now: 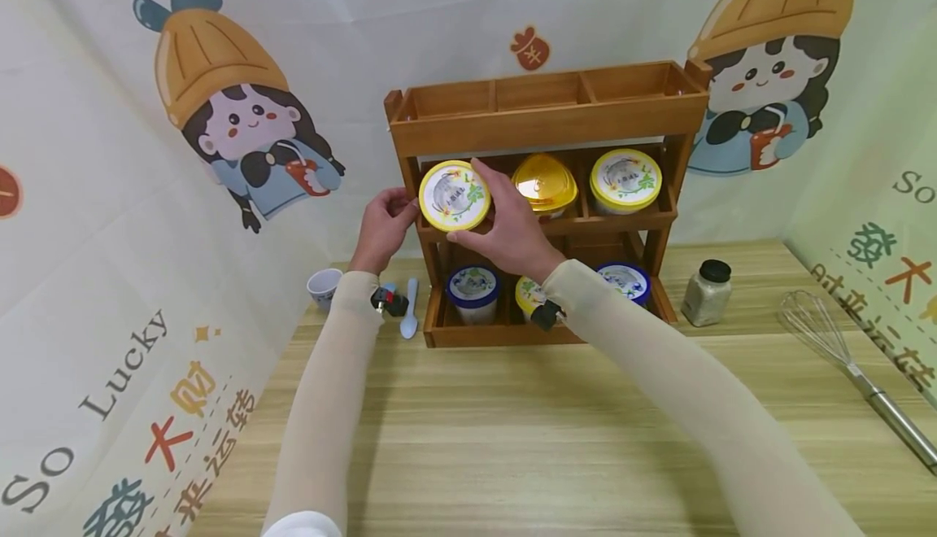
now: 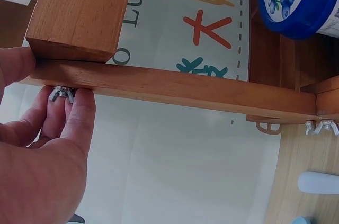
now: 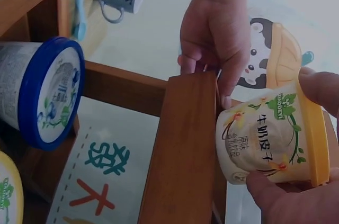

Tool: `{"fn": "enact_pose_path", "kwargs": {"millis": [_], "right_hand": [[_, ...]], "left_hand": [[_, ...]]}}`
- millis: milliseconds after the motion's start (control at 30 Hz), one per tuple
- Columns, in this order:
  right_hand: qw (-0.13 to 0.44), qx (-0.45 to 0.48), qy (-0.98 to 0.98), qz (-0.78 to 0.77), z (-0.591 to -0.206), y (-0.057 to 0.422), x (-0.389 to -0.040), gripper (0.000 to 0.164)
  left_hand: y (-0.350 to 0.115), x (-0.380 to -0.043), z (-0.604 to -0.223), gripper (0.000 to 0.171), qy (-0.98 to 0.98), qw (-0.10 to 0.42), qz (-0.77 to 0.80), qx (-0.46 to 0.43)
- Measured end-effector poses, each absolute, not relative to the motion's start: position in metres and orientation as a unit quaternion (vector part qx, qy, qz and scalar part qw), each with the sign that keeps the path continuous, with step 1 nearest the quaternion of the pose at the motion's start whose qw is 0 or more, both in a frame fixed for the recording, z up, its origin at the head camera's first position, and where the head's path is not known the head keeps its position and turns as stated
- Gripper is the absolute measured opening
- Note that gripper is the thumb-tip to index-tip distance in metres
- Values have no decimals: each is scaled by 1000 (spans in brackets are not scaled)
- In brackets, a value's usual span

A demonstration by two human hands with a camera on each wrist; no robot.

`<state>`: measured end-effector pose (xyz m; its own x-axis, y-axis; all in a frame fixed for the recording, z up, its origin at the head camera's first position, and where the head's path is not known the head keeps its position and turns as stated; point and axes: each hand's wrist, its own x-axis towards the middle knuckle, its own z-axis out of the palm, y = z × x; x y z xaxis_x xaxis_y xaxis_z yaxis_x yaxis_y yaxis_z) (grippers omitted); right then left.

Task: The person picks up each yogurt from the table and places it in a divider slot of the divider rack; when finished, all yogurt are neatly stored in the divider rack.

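Observation:
A tub with a yellow lid (image 1: 455, 195) is gripped by my right hand (image 1: 516, 232), its lid facing me, in front of the left part of the rack's middle tier. In the right wrist view the tub (image 3: 259, 142) shows flower prints and lies on its side between thumb and fingers. My left hand (image 1: 384, 228) is at the left side of the wooden rack (image 1: 549, 132). In the left wrist view that hand (image 2: 47, 150) pinches the rack's side post (image 2: 180, 90), thumb on one face, fingers around a wing nut (image 2: 62, 93) on the other.
The middle tier bears an orange-yellow container (image 1: 545, 183) and another yellow-lidded tub (image 1: 625, 181). Blue-lidded tubs (image 1: 473, 294) stand below. On the table are a mug (image 1: 324, 286), a light-blue spoon (image 1: 410, 317), a black-capped jar (image 1: 706, 293) and a whisk (image 1: 823, 333).

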<state>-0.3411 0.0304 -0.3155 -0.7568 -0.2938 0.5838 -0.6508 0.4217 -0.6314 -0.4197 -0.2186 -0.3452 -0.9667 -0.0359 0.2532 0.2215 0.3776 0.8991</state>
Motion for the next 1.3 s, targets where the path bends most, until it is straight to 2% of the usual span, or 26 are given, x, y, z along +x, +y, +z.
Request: {"fn": "enact_pose_path", "kwargs": {"millis": [467,833,1300], "right_hand": [[212,262,-843,420,-315,15,-357,101],[180,215,-873,399,-315,4,-364,103],[197,212,-860,421,-313,2,-351,99]], "left_hand": [[-218,-420,-343,56,-820,119,-557,-54],[-218,-420,-344,56,-821,122,-556,-56],[-220,-423,-345,56,-817,121,-560,-60]]}}
